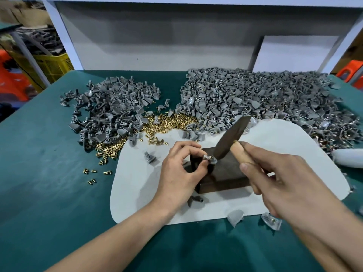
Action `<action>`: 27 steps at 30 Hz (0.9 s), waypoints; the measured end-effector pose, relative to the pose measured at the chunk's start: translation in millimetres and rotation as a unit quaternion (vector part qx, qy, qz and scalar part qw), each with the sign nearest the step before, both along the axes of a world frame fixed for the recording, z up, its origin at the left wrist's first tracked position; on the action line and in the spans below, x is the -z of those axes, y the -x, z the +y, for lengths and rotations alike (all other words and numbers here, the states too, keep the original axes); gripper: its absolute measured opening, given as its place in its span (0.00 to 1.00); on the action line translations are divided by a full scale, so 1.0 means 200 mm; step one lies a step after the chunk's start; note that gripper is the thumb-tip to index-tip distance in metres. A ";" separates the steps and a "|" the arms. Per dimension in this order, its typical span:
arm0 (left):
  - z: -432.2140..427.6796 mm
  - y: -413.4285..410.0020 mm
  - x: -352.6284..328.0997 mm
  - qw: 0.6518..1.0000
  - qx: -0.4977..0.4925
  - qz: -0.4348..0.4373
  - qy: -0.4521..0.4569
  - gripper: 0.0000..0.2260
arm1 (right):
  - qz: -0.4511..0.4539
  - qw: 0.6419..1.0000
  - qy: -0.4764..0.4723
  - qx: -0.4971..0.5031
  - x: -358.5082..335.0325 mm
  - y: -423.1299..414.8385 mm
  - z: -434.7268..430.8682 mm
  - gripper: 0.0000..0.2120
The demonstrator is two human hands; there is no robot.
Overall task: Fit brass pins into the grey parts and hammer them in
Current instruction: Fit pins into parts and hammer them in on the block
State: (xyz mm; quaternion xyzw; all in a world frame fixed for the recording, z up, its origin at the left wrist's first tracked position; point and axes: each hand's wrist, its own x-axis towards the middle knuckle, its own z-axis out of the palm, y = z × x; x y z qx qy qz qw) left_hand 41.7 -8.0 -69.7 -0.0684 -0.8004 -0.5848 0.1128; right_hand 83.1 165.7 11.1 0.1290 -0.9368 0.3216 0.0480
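Grey part (208,159) pinched in left hand (179,169) fingertips, atop dark block (229,173) near table's front edge. Right hand (275,179) fingers wrapped round hammer (231,136) handle; head meets part. Pins (169,122) heaped mid-table.

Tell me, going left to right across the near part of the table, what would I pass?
stray brass pins → lone grey part → left hand → pinched grey part in its fingertips → hammer → right hand gripping the hammer's wooden handle
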 end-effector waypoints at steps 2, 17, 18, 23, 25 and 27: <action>0.00 0.00 0.00 1.000 0.000 -0.009 -0.006 0.04 | 0.023 1.000 0.006 0.009 0.00 -0.01 -0.01 0.13; -0.01 0.00 0.01 0.998 0.012 -0.019 -0.063 0.06 | 0.077 0.996 -0.047 0.007 -0.02 0.00 -0.05 0.20; -0.01 0.00 0.01 0.997 0.012 -0.023 -0.066 0.07 | 0.090 0.995 -0.040 0.003 -0.06 -0.01 -0.05 0.19; -0.01 -0.01 0.00 0.997 0.009 -0.030 -0.075 0.08 | 0.143 0.990 -0.016 -0.002 -0.12 -0.01 -0.04 0.19; -0.01 0.00 0.00 0.996 0.014 -0.028 -0.080 0.08 | 0.147 0.989 -0.010 0.006 -0.10 -0.01 -0.05 0.17; -0.01 0.00 0.00 0.997 0.012 -0.028 -0.077 0.08 | 0.155 0.988 -0.017 0.019 -0.07 -0.02 -0.06 0.16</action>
